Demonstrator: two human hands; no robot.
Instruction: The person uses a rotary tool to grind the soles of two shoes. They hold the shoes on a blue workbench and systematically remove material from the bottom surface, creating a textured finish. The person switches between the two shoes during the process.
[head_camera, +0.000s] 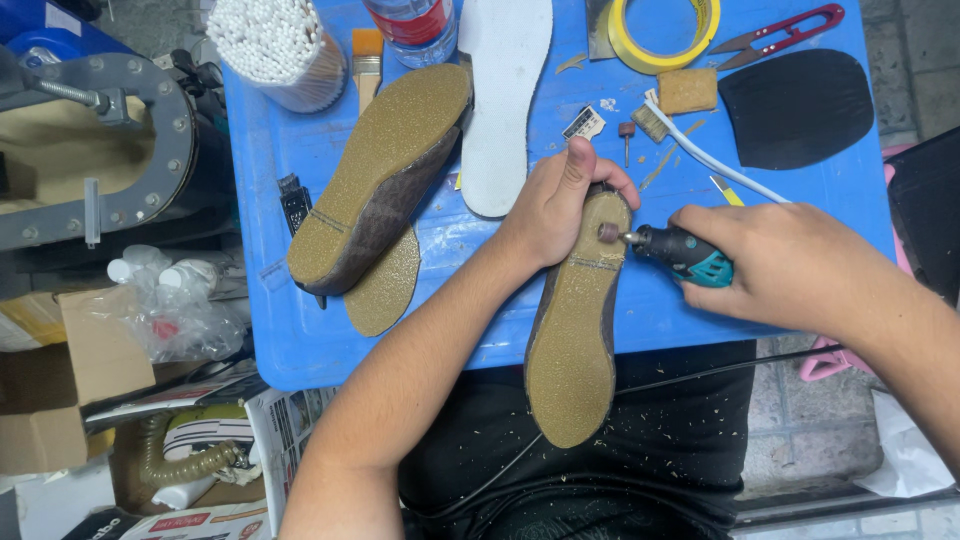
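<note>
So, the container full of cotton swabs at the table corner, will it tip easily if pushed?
Probably yes. The swab container looks tall, packed to the top and likely light, so a push near the top could tip it. It stands near the edge of the blue table, so it might fall off and scatter swabs.

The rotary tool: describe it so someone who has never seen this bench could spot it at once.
Start at the blue table and find the upturned shoe hanging over its near edge, steadied by the left hand. The rotary tool is in the right hand, its small grinding bit touching the heel. It is the only dark, teal-accented tool there.
</note>
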